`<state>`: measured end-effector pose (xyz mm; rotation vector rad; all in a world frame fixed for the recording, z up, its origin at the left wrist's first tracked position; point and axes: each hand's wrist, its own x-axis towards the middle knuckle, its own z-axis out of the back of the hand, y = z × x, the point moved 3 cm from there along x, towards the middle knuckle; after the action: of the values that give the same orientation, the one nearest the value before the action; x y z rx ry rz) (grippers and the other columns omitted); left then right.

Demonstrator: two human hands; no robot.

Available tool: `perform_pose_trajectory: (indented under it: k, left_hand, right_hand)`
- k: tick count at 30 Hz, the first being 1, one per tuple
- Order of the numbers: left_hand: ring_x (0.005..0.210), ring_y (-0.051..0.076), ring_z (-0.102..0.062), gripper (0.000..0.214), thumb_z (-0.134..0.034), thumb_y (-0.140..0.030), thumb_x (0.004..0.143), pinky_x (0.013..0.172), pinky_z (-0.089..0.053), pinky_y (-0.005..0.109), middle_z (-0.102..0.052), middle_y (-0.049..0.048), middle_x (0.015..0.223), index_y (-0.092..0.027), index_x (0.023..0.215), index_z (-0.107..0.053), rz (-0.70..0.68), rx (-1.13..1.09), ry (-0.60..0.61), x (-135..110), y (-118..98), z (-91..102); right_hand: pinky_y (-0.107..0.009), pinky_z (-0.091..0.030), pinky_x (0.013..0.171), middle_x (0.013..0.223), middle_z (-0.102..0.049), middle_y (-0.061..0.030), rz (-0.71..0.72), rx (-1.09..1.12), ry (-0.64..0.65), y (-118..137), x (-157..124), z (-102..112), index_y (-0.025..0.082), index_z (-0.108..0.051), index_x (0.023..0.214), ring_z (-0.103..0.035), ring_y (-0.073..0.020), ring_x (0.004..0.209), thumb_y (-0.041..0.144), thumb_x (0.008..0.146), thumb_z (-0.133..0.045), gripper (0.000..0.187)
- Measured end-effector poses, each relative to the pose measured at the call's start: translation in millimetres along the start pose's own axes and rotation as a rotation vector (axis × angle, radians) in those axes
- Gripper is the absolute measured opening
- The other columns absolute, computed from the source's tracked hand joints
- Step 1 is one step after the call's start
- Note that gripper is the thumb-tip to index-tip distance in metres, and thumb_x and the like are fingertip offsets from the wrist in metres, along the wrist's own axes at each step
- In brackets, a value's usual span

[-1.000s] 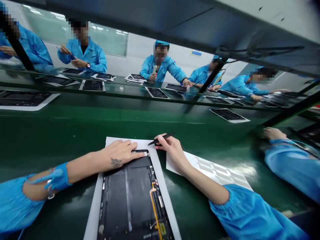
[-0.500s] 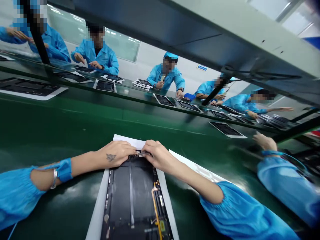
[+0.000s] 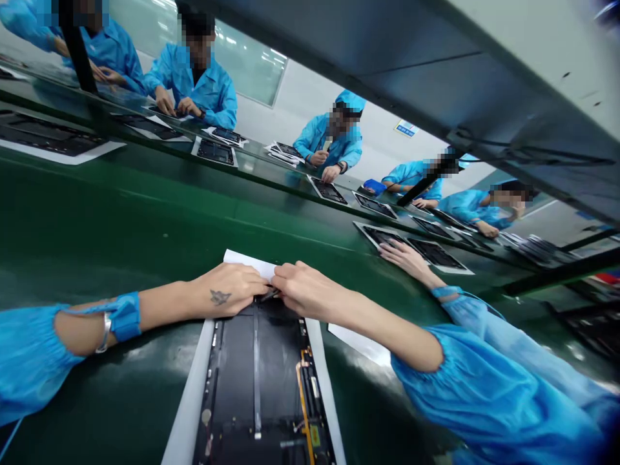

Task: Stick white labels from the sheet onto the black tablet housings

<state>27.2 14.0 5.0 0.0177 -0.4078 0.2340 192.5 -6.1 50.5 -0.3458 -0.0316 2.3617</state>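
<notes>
An opened tablet (image 3: 278, 368), with its dark inside and an orange ribbon cable showing, lies on a white sheet (image 3: 186, 400) in front of me. My left hand (image 3: 237, 289) rests over its far left corner, fingers bent together at the top edge; what they pinch is hidden. Opposite it, my right hand (image 3: 310, 287) is closed on a thin grey pointed tool (image 3: 270, 294), largely covered by the fingers, at the same far edge. The fingertips of both hands nearly meet there.
A co-worker's hand (image 3: 404, 258) at the right touches a tablet part (image 3: 372, 234) on white paper. More tablet parts line the green bench (image 3: 145, 219). Several people in blue work across it. A grey shelf (image 3: 387, 58) hangs overhead; dark posts (image 3: 80, 58) stand behind.
The co-worker's arm at the right has reached forward and left, and a tablet part on paper now lies under that hand. My hands stay at the tablet's far edge, fingers slightly shifted.
</notes>
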Motion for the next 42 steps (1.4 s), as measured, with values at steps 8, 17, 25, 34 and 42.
perform_pose_trajectory:
  k: [8, 17, 25, 34, 42]
  left_hand:
    - [0.102, 0.026, -0.067, 0.026, -0.047, -0.008, 0.092, 0.088, -0.054, 0.037, -0.073, 0.0103, 0.111, -0.012, 0.107, -0.068, -0.012, 0.011, 0.003, 2.0, -3.6, 0.1]
    - [0.104, 0.025, -0.067, 0.030, -0.045, -0.007, 0.092, 0.091, -0.053, 0.037, -0.073, 0.0099, 0.114, -0.013, 0.111, -0.068, -0.039, 0.045, -0.028, -0.9, -3.6, 2.2]
    - [0.103, 0.025, -0.066, 0.032, -0.044, -0.005, 0.091, 0.090, -0.053, 0.037, -0.072, 0.0099, 0.114, -0.012, 0.112, -0.068, -0.033, -0.016, -0.049, -0.4, -2.7, 3.9]
    - [0.098, 0.019, -0.066, 0.034, -0.038, -0.008, 0.098, 0.088, -0.051, 0.030, -0.073, 0.0060, 0.105, -0.016, 0.109, -0.068, 0.069, -0.248, -0.067, -0.3, 8.3, 3.2]
    - [0.132, 0.026, -0.046, 0.039, -0.034, -0.021, 0.103, 0.107, -0.042, 0.046, -0.055, 0.0107, 0.141, -0.021, 0.135, -0.056, 0.230, -0.119, 0.000, -11.2, 20.1, -6.1]
  right_hand:
    - [-0.031, -0.042, 0.071, 0.085, -0.060, -0.0054, -0.182, 0.308, -0.348, -18.1, -34.0, -29.5, 0.018, -0.065, 0.087, -0.057, -0.0195, 0.080, 0.004, 0.086, -0.053, 0.018]
    - [-0.033, -0.046, 0.074, 0.091, -0.063, -0.0077, -0.037, 0.432, -0.313, -7.4, -55.6, -34.2, 0.019, -0.069, 0.120, -0.061, -0.0205, 0.083, 0.013, 0.093, -0.056, 0.030]
    - [-0.031, -0.050, 0.074, 0.086, -0.067, -0.0054, -0.183, 0.701, -0.495, -17.0, -55.7, -36.2, 0.019, -0.072, 0.095, -0.064, -0.0189, 0.081, 0.013, 0.093, -0.054, 0.020]
    - [-0.034, -0.049, 0.080, 0.095, -0.061, -0.0073, -0.111, 0.596, -0.527, -2.4, -37.7, -47.0, 0.025, -0.069, 0.119, -0.060, -0.0214, 0.091, 0.010, 0.094, -0.050, 0.035]
    - [-0.033, -0.048, 0.079, 0.089, -0.063, -0.0064, -0.179, 0.621, -0.730, -11.8, -33.9, -48.7, 0.021, -0.068, 0.098, -0.060, -0.0208, 0.087, 0.016, 0.096, -0.051, 0.018]
